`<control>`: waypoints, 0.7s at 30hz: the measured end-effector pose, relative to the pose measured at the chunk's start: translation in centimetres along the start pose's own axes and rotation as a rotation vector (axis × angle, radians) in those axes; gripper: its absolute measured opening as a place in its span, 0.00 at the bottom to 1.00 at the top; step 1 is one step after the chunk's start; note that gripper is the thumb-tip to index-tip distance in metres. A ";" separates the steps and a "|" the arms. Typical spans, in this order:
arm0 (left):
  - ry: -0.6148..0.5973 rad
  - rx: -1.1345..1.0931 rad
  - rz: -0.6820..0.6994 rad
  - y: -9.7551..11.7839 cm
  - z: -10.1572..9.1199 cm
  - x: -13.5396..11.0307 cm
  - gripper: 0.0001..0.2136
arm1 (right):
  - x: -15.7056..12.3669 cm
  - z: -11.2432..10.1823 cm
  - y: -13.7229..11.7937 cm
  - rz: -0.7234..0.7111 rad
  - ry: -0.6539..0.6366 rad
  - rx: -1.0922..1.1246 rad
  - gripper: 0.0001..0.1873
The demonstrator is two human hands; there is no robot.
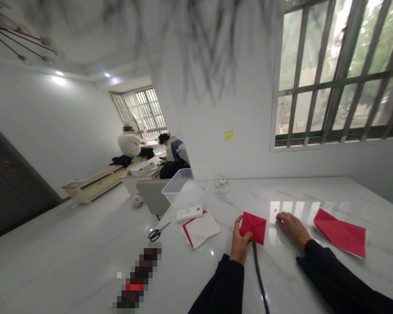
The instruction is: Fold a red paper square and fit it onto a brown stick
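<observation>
Currently: left hand (239, 244) pinches the folded red paper (253, 226) on the white surface (281, 279), right hand (290, 226) flat and empty beside it.
Risk: glossy top, one-sided hold — paper could slide and skew the crease.

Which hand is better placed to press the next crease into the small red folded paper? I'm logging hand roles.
Probably the left hand: its fingers already grip the red folded paper. The right hand rests flat on the table, beside it.
</observation>
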State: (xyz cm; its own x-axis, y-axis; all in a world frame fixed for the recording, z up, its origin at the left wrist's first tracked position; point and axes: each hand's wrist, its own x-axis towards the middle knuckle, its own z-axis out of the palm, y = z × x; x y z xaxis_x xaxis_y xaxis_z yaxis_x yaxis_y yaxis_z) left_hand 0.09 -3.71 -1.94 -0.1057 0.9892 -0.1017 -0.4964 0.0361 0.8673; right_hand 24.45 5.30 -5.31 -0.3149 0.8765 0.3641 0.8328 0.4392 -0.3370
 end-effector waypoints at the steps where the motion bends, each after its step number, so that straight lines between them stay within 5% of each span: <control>1: -0.008 -0.016 -0.001 0.0 0.0 0.0 0.47 | 0.7 0.0 0.2 0.001 -0.016 -0.023 0.15; 5: 0.006 -0.078 -0.012 0.1 -0.2 0.0 0.39 | 2.6 0.2 0.2 0.024 -0.013 -0.028 0.17; 8: 0.030 -0.080 -0.007 0.0 -0.3 0.1 0.31 | 2.1 0.7 -1.2 0.097 0.107 0.094 0.17; 12: 0.021 -0.034 0.036 -0.4 -0.4 0.5 0.31 | -0.8 1.9 -4.9 0.249 0.228 0.562 0.25; 17: -0.048 0.049 0.106 -0.9 -0.5 0.8 0.29 | -3.1 1.7 -8.5 0.403 0.148 1.152 0.36; 21: -0.052 0.091 0.111 -0.8 -0.6 0.8 0.25 | -2.9 0.7 -9.2 0.395 0.072 1.314 0.38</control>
State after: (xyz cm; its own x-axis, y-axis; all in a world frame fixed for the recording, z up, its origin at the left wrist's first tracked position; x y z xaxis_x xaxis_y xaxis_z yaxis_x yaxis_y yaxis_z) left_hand -0.15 -3.07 -3.02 -0.1091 0.9938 0.0204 -0.4040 -0.0631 0.9126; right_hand 17.41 -1.11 -3.89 -0.1021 0.9913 0.0827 -0.1913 0.0621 -0.9796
